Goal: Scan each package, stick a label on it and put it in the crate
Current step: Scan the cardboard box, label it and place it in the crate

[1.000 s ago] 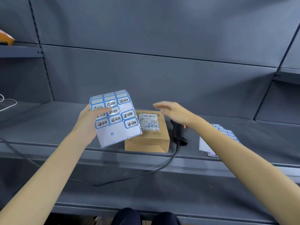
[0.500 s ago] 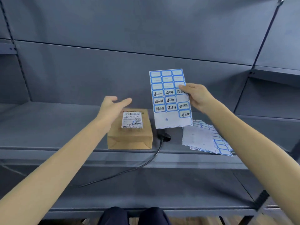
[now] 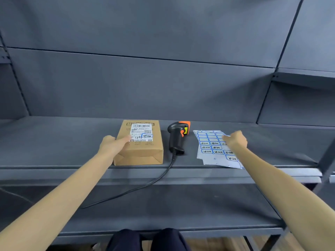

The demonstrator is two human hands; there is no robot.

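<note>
**Both hands down on the shelf, one at the package, one at the label sheets**

A brown cardboard package [image 3: 139, 144] lies flat on the grey metal shelf [image 3: 54, 142], near its front edge. On its top face sits a white shipping slip, and a small blue-bordered label [image 3: 146, 136] is stuck at the slip's lower right corner. The left hand [image 3: 112, 144] rests against the package's left side, its fingers reaching over the top edge onto the slip (whether they press or merely touch cannot be told, as the fingertips are blurred).

Just right of the package lies a black barcode scanner [image 3: 176, 137] with an orange head, its cable [image 3: 145, 185] trailing off the shelf's front edge and down to the left.

Further right, a small stack of label sheets [image 3: 212, 147] lies flat on the shelf. The right hand [image 3: 235, 140] is on the top sheet, fingers curled at its right part; the blur hides whether they pinch the sheet.
</note>
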